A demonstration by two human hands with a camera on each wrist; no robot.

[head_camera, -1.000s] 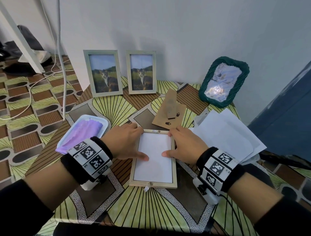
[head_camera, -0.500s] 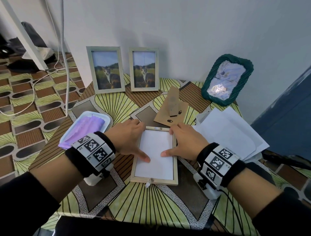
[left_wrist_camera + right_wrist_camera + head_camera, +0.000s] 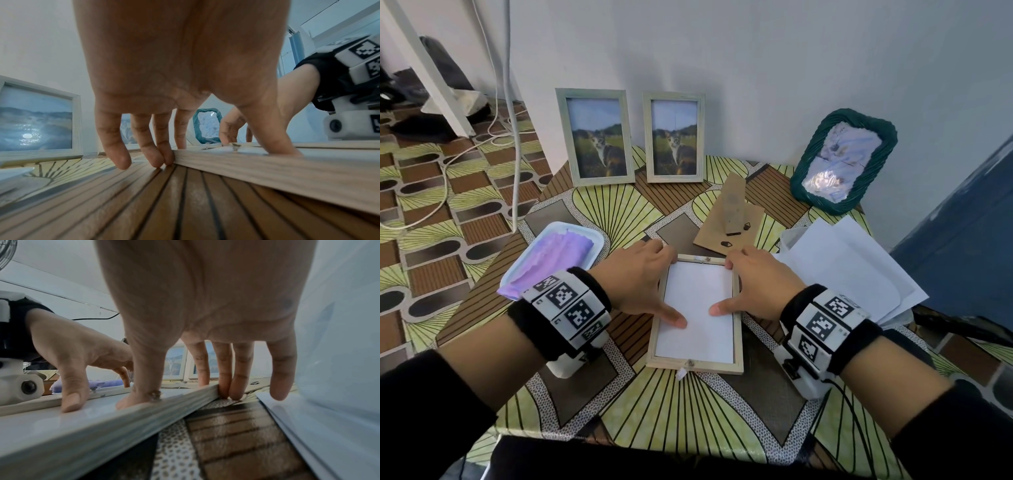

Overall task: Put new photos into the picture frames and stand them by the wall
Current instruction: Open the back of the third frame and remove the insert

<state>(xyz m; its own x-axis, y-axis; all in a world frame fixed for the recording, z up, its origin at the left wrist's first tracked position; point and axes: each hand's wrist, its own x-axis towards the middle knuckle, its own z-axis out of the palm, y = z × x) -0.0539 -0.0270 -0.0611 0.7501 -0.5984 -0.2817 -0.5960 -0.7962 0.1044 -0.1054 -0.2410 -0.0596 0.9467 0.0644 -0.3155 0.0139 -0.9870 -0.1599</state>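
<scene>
Right now we have the wooden frame (image 3: 695, 313) lying face down at the centre of the table (image 3: 688, 407), with a white photo sheet (image 3: 697, 308) seated in its recess. Our left hand (image 3: 640, 277) comes at it from nine o'clock and our right hand (image 3: 756, 281) from three o'clock. Both thumbs lie flat on the sheet, pressing it down, while the fingertips (image 3: 162, 160) of each hand curl down against the frame's outer long edges near the far corners. So each hand pinches the frame between thumb and fingers.

We judge the frame light and stiff, thin along its rails, and likely to skate on the glossy patterned tablecloth if pushed from one side only. The sheet looks slick and bendy; it would buckle or slide if rubbed hard. Any glass beneath is hidden, so we would treat the face as fragile. The long side rails look like the best place to hold, squeezed evenly from both sides.

The cardboard backing (image 3: 729, 222) with its stand lies loose at twelve o'clock, not yet fitted. Two filled frames (image 3: 631, 137) stand against the wall further on, a green woven frame (image 3: 842, 161) at two o'clock, spare sheets (image 3: 859, 274) at three o'clock, and a tray with a purple cloth (image 3: 554, 263) at ten o'clock.
</scene>
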